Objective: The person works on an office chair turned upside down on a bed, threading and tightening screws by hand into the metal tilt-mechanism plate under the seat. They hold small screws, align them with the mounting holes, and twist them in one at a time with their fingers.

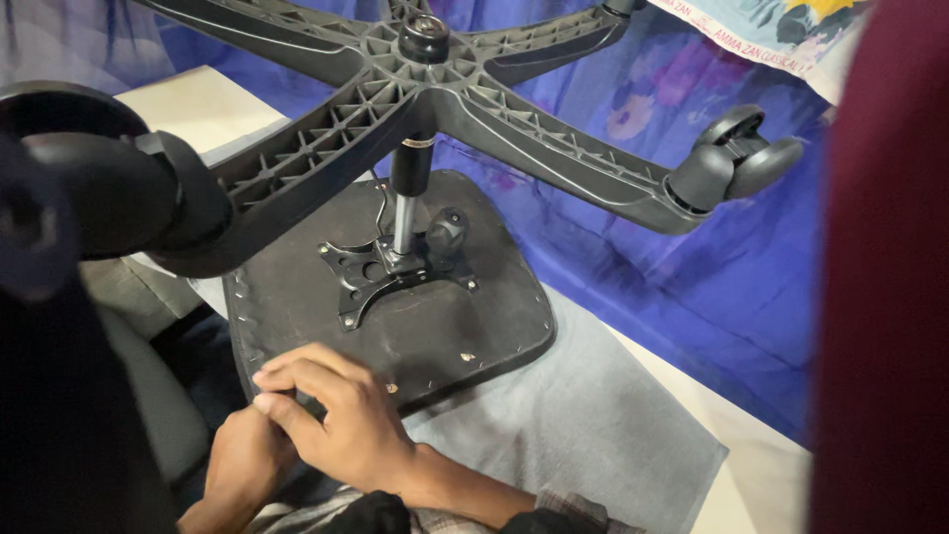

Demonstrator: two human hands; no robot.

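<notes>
Upturned chair seat (pixel 435 326) with wheeled base (pixel 435 89) fitted; right hand (pixel 341 415) over left hand (pixel 242 460), fingers pressed together at the near edge, grip unclear.

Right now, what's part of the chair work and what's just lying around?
In hand:
right hand and left hand, together at the near edge of the upturned seat
mounting plate
gas lift
star base with caster

Lying about:
grey cloth
blue patterned fabric

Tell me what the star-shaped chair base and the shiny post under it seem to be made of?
Star-shaped base: likely moulded black plastic, matte, with ribbed webbing visible inside the arms. Post: looks like polished metal, judging by its bright, reflective shine.
</notes>
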